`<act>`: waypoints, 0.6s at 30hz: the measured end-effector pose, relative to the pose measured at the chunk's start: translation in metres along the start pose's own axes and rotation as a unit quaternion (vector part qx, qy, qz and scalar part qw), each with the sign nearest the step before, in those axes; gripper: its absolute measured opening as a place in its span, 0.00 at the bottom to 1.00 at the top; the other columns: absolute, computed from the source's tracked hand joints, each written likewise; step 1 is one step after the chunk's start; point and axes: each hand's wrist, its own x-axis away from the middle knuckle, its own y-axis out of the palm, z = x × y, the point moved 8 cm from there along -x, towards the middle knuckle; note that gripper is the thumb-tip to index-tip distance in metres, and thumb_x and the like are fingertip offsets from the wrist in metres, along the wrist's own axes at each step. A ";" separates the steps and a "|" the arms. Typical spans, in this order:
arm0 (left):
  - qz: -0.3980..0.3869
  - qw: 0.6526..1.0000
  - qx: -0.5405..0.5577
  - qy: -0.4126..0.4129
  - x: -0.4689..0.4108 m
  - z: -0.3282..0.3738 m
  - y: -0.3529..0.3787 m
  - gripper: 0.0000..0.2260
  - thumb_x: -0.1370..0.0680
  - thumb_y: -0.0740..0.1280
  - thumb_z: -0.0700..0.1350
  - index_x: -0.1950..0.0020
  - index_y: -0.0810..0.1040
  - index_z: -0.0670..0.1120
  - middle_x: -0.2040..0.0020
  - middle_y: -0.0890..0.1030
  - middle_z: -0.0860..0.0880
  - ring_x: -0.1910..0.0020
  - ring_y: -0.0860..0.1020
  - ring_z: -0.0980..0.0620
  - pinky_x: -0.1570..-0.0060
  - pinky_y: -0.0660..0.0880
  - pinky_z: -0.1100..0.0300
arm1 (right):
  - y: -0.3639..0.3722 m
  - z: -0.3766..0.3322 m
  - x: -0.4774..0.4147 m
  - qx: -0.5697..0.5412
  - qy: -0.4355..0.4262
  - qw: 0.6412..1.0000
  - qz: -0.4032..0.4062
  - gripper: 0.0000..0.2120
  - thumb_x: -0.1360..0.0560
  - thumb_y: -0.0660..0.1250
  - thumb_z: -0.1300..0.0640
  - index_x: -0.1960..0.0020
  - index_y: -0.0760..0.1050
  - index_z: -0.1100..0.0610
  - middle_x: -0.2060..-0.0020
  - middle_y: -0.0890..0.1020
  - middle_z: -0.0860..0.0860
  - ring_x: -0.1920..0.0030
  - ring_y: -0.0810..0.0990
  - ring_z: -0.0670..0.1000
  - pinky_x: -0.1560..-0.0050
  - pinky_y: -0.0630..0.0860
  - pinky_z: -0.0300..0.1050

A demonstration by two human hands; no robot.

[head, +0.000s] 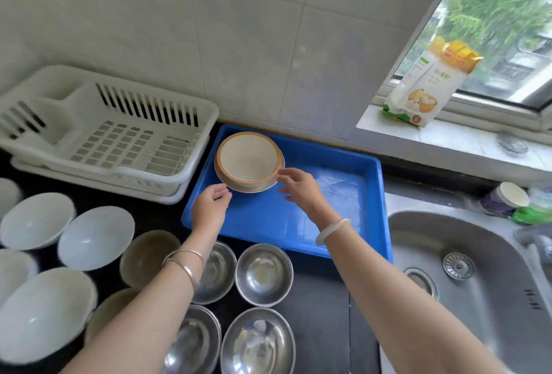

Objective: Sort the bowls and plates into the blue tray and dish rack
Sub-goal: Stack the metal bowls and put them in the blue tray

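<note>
Two hands reach over the blue tray [298, 218] — your left hand [210, 205] and right hand [300, 187] flank the stacked tan-rimmed bowls [248, 160] sitting in its far left corner. Your fingers are loosely spread, at or just off the stack's sides; you've got hold of nothing that can be seen. The white dish rack [113, 132] stands just left of the tray. White bowls [95, 238] and steel bowls [263, 273] crowd the dark tabletop [319, 314] nearer you — the sink [466, 278] lies to the right.
</note>
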 end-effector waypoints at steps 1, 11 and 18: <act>-0.007 1.000 -0.016 -0.002 0.012 -0.005 -0.001 0.11 0.23 0.65 0.43 0.41 0.77 0.45 0.46 0.81 0.45 0.46 0.79 0.44 0.42 0.75 0.52 | 0.001 0.001 0.012 0.004 -0.005 1.000 -0.016 0.12 0.22 0.59 0.56 0.41 0.76 0.55 0.49 0.82 0.52 0.54 0.81 0.52 0.54 0.77 0.46; -0.076 0.979 -0.188 -0.005 0.129 -0.083 0.001 0.05 0.25 0.67 0.44 0.59 0.76 0.52 0.63 0.79 0.55 0.60 0.77 0.55 0.64 0.70 0.65 | 0.007 0.074 0.116 0.177 0.035 0.983 -0.040 0.11 0.25 0.60 0.56 0.57 0.79 0.60 0.63 0.83 0.56 0.60 0.81 0.57 0.56 0.77 0.50; -0.110 0.960 -0.257 -0.005 0.160 -0.105 0.008 0.09 0.25 0.67 0.41 0.47 0.80 0.48 0.52 0.81 0.52 0.51 0.79 0.54 0.52 0.74 0.60 | 0.017 0.134 0.131 0.263 0.081 0.961 -0.038 0.06 0.24 0.62 0.52 0.54 0.72 0.54 0.65 0.78 0.49 0.66 0.77 0.50 0.67 0.71 0.41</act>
